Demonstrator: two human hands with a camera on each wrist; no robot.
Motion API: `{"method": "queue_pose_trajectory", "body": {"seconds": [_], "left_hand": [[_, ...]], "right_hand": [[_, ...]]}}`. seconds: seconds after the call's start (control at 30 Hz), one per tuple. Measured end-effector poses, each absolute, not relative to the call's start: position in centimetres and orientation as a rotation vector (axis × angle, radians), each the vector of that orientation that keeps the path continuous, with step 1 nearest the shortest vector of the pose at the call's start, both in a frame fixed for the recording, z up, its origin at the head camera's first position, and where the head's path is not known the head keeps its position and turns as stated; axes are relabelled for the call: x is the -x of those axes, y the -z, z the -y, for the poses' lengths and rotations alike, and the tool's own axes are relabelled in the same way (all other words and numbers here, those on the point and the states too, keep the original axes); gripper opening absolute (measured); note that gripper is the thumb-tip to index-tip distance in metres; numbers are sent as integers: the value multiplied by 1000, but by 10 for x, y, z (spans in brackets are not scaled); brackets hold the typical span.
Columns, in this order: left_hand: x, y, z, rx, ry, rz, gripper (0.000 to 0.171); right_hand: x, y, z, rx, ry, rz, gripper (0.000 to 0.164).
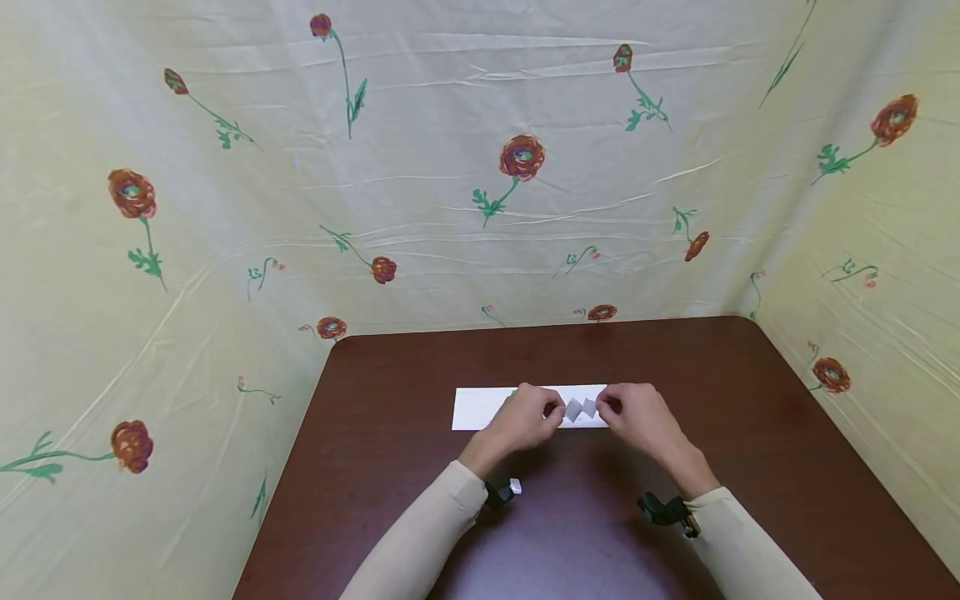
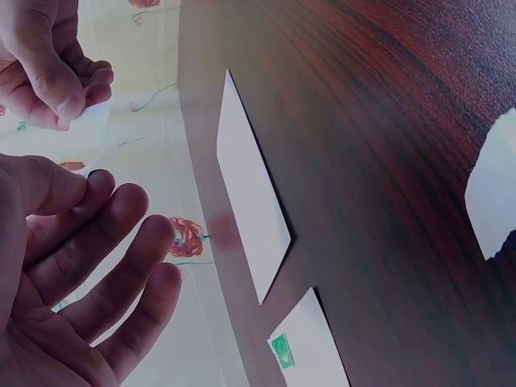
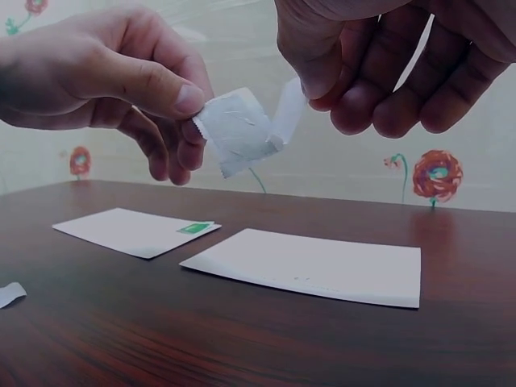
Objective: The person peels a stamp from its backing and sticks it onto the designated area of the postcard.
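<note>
A small whitish square packet [image 3: 238, 129] with crimped edges is held up between both hands. Thumb and fingers of my left hand [image 1: 525, 414] pinch one corner of it. My right hand [image 1: 637, 414] pinches a thin pale flap [image 3: 289, 111] at its other side; this flap stands at an angle to the square. In the head view two pale squares [image 1: 573, 409] show between the fingertips, over white paper. Beneath the hands lie a plain white card [image 3: 322, 266] and another white card [image 3: 129, 232] with a green patch [image 3: 195, 228] at one end.
A torn piece of white paper [image 2: 493, 189] lies on the dark brown table [image 1: 405, 358], on the near side of the cards. Flowered cloth [image 1: 450, 192] hangs behind the table and along its sides. Each wrist wears a black camera strap [image 1: 667, 510].
</note>
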State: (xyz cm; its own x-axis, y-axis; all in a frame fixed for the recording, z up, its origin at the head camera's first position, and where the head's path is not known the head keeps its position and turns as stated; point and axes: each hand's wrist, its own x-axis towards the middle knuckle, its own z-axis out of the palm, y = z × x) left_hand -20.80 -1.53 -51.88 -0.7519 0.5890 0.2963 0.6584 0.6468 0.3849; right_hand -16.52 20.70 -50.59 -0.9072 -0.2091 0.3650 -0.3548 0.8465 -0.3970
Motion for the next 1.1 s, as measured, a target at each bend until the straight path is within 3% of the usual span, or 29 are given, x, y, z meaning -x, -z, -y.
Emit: {"method": "queue_pose_trajectory", "body": {"seconds": [1.1], "left_hand": [[209,519,21,1001,707,2744,15]], "right_hand": [[164,507,-199,-462,-678,2758,6]]}}
